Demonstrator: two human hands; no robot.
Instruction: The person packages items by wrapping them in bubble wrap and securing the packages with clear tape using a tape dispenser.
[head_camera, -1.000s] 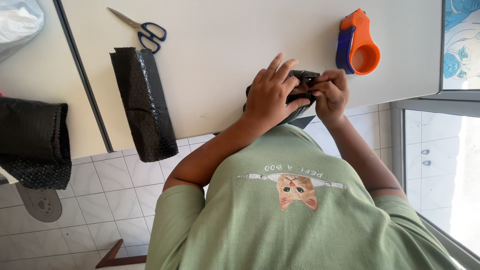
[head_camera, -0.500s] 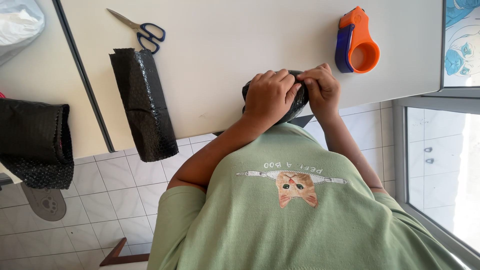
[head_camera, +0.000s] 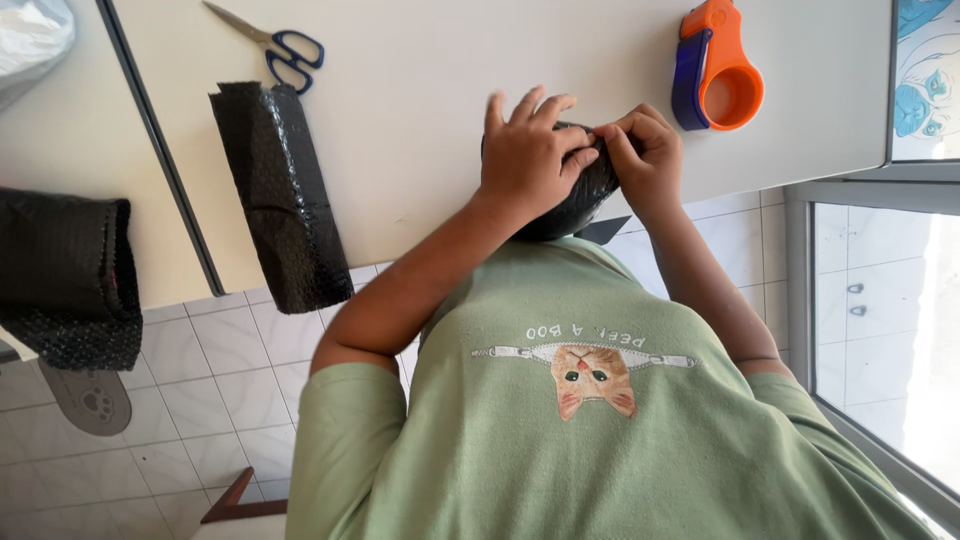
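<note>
Both of my hands press on a small bundle wrapped in black bubble wrap (head_camera: 578, 203) at the near edge of the white table (head_camera: 420, 120). My left hand (head_camera: 525, 150) lies over its left side with the fingers spread upward. My right hand (head_camera: 648, 158) pinches the wrap at the bundle's top right, fingertips meeting those of the left hand. Most of the bundle is hidden under my hands. An orange and blue tape dispenser (head_camera: 716, 70) stands just beyond my right hand.
A roll of black bubble wrap (head_camera: 275, 190) hangs over the table edge at the left, with blue-handled scissors (head_camera: 278, 45) above it. More black bubble wrap (head_camera: 65, 270) drapes off a second table. Tiled floor and a paw-print slipper (head_camera: 90, 400) lie below.
My left fingers have lifted from a curled hold to a spread one over the bundle. Both hands and the bundle sit slightly farther onto the table.
</note>
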